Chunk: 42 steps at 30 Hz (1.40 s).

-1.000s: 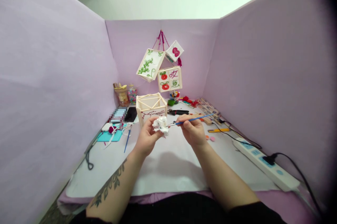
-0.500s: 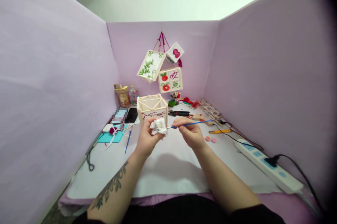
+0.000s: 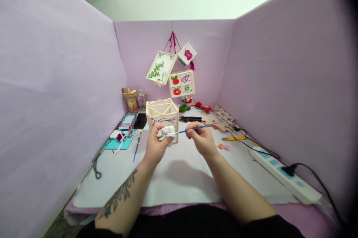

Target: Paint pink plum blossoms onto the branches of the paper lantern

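My left hand point(image 3: 157, 144) is closed on a crumpled white tissue point(image 3: 167, 132), held above the table. In my right hand point(image 3: 201, 139) is a thin blue paintbrush point(image 3: 197, 128), pinched near its lower end, its tip at the tissue's right edge. Whether bristles are wrapped inside the tissue I cannot tell. Just behind my left hand stands a lantern frame of pale wooden sticks point(image 3: 162, 108) with a dark branch painted on its white panel; my hand hides part of its lower front.
A second blue brush point(image 3: 136, 149) and a turquoise sheet point(image 3: 119, 143) lie at left. Black-handled pliers point(image 3: 191, 119), a yellow cutter point(image 3: 233, 138) and a white power strip point(image 3: 282, 174) with cords are at right. Decorated lanterns point(image 3: 162, 67) hang from the back wall.
The brush and my right hand have shifted slightly left and turned. The tissue has been turned and pressed flatter in my left hand. The view has tilted a little.
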Available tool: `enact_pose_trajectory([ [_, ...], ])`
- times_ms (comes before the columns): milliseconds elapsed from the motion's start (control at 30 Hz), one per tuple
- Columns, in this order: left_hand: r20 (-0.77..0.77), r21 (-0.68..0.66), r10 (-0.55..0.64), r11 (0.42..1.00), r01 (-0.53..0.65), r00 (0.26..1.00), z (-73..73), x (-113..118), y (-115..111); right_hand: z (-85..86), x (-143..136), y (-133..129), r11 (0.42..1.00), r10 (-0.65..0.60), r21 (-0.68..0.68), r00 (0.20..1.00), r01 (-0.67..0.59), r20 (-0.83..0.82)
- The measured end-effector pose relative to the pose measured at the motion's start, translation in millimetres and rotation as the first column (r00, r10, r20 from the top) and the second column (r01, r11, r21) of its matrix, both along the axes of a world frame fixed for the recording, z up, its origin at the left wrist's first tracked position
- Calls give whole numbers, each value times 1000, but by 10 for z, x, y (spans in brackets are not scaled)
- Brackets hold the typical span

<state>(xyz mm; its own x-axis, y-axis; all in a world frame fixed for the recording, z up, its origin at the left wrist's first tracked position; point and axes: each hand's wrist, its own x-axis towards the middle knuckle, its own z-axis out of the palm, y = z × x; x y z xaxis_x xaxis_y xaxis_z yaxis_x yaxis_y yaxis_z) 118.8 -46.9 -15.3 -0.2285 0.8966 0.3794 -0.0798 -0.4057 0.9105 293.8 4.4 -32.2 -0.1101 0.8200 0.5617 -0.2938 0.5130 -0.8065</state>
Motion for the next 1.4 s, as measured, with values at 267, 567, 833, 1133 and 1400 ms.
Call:
enact_pose_trajectory([
  [267,64,18,-32,999,30,997,-63,-34,42,-33,-2,33,995,97,-2,989,-97,-116],
  [567,138,26,-40,999,37,990,-83,-109,96,106,35,40,996,67,-37,962,-80,-264],
  [833,66,8,-111,994,110,992,-72,-11,32,96,-61,-7,993,110,-3,956,-115,-270],
  [1133,-112,97,-19,995,30,993,-58,-26,-3,45,-69,-3,984,173,-11,960,-180,-220],
  [1400,-315,286,145,957,-52,938,13,-62,-1,54,-44,-7,984,176,10,974,-177,-139],
])
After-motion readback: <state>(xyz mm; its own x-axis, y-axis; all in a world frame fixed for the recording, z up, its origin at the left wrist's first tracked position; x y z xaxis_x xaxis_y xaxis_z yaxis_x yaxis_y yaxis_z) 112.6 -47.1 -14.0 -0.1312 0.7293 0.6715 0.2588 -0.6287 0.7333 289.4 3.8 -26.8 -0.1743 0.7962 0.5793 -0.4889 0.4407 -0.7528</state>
